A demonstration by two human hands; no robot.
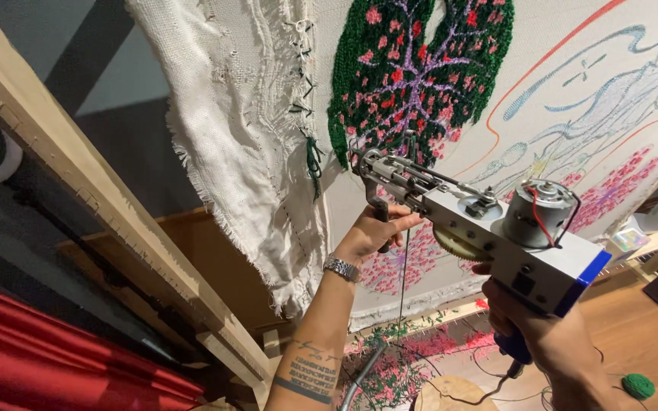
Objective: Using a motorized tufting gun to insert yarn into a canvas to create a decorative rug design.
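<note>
A: Where's the gun point(489, 228)?
B: Right of centre against the cloth point(542, 84); left hand point(371, 232) clamped on its front handle, right hand point(546, 335) on the blue grip.
A: The room?
B: Wooden frame point(108, 205) left, wood floor point(634, 327) below.

my left hand point(371, 232) is raised, fingers curled shut; my right hand point(550, 331) is fisted lower, forearm angled up.

Cream backing cloth point(451, 144) tufted with a dark green leaf point(420, 68), purple-veined and speckled pink and red; outlined further in pale blue, orange-red and pink; frayed off-white edge point(230, 152); silver-grey tufting gun point(489, 228) with blue end cap and blue handle, red and black wires; silver watch point(341, 268); pale wooden frame point(100, 198); red fabric point(62, 358); green yarn ball point(637, 386) on brown floor.
</note>
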